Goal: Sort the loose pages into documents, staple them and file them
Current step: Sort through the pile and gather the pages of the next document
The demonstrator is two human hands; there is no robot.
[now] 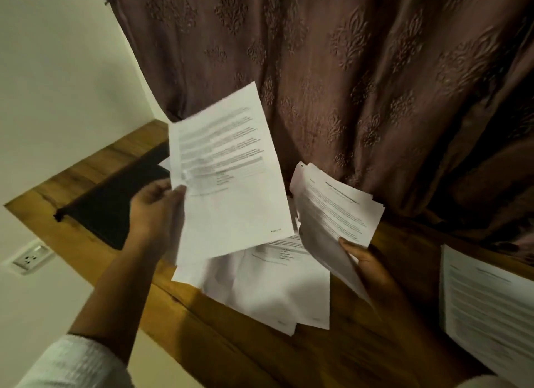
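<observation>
Your left hand (156, 205) pinches a single printed page (231, 179) at its left edge. The thumb lies across the front beside the lower lines of text, and the fingers are hidden behind the sheet. The page stands almost upright in the air above the counter (231, 353). Your right hand (367, 260) grips a sheaf of pages (338, 211) by its near corner, thumb on top and fingers curled beneath. The sheaf fans out unevenly and tilts up toward the curtain (361, 69). Between and below both hands a loose pile of pages (268, 289) lies on the wood, overlapping and askew. A separate printed stack (488, 301) lies well apart at the right. Left of your left hand a flat black case (112, 208) (a folder, by its look) rests on the counter.
</observation>
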